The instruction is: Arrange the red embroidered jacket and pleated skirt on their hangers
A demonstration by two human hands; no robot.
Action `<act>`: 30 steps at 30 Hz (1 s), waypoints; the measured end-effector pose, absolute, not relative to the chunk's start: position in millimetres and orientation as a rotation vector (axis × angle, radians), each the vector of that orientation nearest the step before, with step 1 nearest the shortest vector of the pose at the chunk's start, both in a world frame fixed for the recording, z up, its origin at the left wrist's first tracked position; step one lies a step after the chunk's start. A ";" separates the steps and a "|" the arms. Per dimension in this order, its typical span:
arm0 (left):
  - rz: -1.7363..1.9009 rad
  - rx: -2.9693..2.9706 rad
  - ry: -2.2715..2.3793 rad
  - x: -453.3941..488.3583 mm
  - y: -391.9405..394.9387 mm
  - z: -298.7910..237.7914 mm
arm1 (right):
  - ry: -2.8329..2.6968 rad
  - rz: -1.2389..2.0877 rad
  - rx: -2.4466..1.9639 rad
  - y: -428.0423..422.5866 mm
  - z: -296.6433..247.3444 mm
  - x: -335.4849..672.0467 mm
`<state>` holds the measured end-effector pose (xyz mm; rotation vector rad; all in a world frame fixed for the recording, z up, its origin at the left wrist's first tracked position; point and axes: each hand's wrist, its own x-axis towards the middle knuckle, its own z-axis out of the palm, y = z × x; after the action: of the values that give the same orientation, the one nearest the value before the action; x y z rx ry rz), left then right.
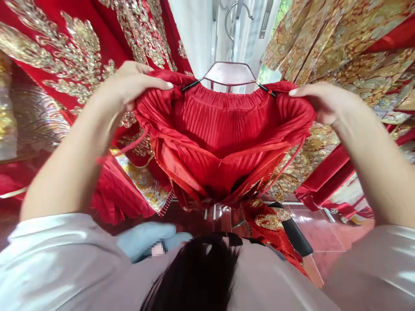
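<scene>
A red pleated skirt (pixel 223 142) hangs from a clip hanger (pixel 229 73) at the middle of the view, its waistband spread wide. My left hand (pixel 132 84) is closed on the waistband's left end, beside the left clip. My right hand (pixel 319 99) grips the waistband's right end, just past the right clip. Thin red ties (pixel 129 147) dangle from the waistband on both sides. The hanger's metal hook (pixel 231 17) rises toward a rail above.
Red garments with gold embroidery (pixel 74 47) hang close on the left, and gold brocade ones (pixel 340 39) on the right. White curtain (pixel 197 34) and window lie behind. Below is a reddish tiled floor (pixel 324 242) with more red cloth and a dark object.
</scene>
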<state>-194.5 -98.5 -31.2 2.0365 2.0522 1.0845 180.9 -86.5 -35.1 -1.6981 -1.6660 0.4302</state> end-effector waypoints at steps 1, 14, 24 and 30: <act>1.048 2.010 2.160 -194.9 -97.5 -27.7 | -1.686 0.353 -1.784 -84.0 -29.4 182.5; 0.462 2.137 2.587 -219.3 -65.5 -65.4 | -1.580 0.231 -1.851 -53.0 -45.5 217.3; 0.306 2.245 1.891 -229.7 -91.4 -168.4 | -1.402 0.811 -1.769 -51.4 -117.6 216.7; 0.401 1.994 1.805 -214.9 -159.8 -231.8 | -1.079 1.565 -1.491 -82.2 -158.3 208.8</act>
<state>-214.9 -159.8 -231.8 1.9940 1.8054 0.4010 208.8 -82.2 -158.3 -1.4910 -1.0789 1.5647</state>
